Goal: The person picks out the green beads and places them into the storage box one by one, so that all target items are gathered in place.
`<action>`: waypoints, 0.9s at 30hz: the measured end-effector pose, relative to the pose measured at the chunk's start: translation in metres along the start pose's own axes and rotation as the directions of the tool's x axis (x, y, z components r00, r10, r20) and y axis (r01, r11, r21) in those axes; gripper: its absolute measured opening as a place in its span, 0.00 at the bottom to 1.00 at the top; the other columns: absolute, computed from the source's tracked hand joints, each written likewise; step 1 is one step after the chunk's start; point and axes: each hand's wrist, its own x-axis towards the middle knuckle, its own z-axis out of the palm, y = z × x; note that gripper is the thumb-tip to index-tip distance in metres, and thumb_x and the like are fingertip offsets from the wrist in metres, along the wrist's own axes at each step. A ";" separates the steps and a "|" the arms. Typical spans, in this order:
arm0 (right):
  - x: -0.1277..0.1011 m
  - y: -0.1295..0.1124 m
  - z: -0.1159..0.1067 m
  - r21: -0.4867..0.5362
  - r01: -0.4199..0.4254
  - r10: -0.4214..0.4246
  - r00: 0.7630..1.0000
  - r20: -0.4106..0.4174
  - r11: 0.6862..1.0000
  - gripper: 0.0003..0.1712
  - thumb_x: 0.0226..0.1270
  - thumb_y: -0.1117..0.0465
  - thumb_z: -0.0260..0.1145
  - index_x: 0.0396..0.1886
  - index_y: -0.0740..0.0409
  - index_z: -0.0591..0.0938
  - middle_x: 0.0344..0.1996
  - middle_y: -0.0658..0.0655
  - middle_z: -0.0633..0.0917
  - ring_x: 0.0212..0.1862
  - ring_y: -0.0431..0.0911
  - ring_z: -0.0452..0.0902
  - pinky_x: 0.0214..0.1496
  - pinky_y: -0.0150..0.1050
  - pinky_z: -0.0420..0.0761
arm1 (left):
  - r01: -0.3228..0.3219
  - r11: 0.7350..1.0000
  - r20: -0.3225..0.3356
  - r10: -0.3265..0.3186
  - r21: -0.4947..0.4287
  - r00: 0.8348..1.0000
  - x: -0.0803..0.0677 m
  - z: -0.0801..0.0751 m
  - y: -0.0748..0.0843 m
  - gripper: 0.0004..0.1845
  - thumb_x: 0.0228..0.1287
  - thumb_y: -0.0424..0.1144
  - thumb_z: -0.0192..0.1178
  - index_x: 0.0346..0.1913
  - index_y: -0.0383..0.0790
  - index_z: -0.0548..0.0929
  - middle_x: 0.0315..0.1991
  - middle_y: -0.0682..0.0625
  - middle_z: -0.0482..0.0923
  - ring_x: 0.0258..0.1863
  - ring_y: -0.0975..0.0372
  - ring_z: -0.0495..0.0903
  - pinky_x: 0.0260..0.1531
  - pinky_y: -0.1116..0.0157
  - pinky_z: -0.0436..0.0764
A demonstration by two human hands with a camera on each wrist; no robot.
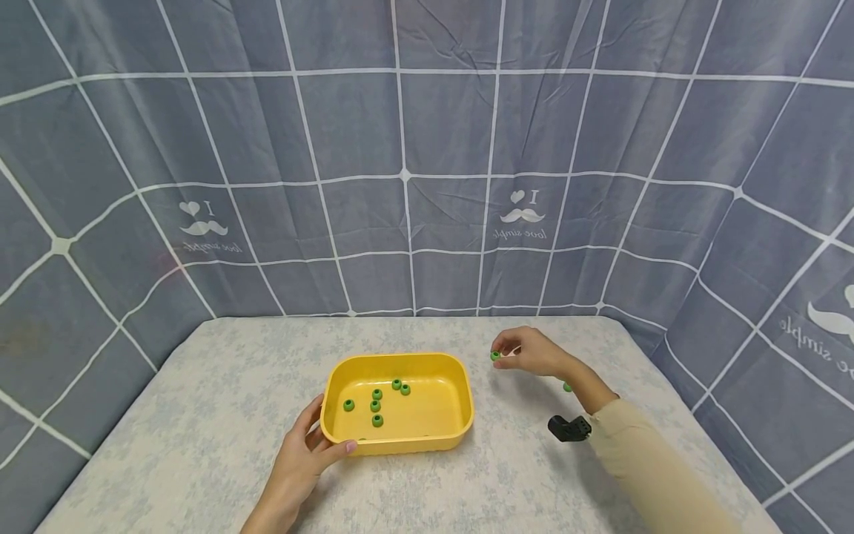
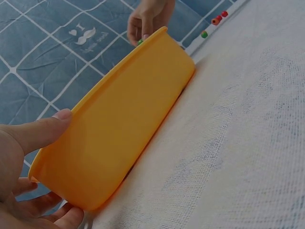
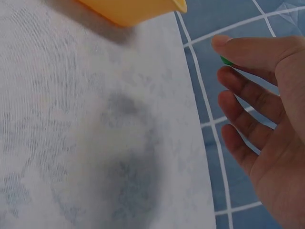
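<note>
I see my left hand (image 1: 303, 452) holding the near left corner of the yellow tray (image 1: 460, 386). The thumb (image 2: 40, 131) lies curled over the rim and the other fingers sit under the side, so this hand grips the tray. The tray stands flat on the table (image 1: 200, 415), which has a pale cloth with faint flowers.

My right hand (image 1: 530, 351) is up just to the right of the tray, near its far corner. Its thumb and first finger pinch one green bead (image 1: 495, 356). The other fingers hang loose and a bit apart.

Six more green beads (image 1: 376, 406) lie inside the tray, toward its left half. One green bead on the table (image 1: 567, 386) peeks out beside my right wrist. A small black camera (image 1: 569, 428) sits on that wrist.

Behind the table hangs a grey-blue curtain (image 1: 414, 148) with white lines. It shows a heart, a moustache and the letter "I". Under that I read "love simple", printed backwards.
</note>
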 end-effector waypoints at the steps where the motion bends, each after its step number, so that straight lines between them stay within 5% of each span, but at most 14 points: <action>1: 0.002 -0.001 0.001 0.000 0.004 -0.004 1.000 0.005 1.000 0.07 0.65 0.61 0.77 0.41 0.53 0.87 0.38 0.45 0.86 0.45 0.47 0.81 0.54 0.50 0.85 | -0.001 1.000 0.002 0.001 0.003 1.000 0.000 0.000 0.000 0.60 0.59 0.42 0.79 0.85 0.41 0.46 0.81 0.36 0.48 0.76 0.42 0.60 0.61 0.60 0.80; 27: 0.048 -0.062 0.031 0.062 0.113 -0.120 0.986 0.114 0.992 0.07 0.66 0.64 0.76 0.42 0.56 0.88 0.39 0.46 0.86 0.46 0.45 0.81 0.55 0.43 0.86 | -0.004 1.000 0.003 0.004 0.003 1.000 -0.001 0.000 0.001 0.60 0.59 0.43 0.79 0.84 0.41 0.47 0.81 0.38 0.48 0.76 0.43 0.60 0.62 0.60 0.79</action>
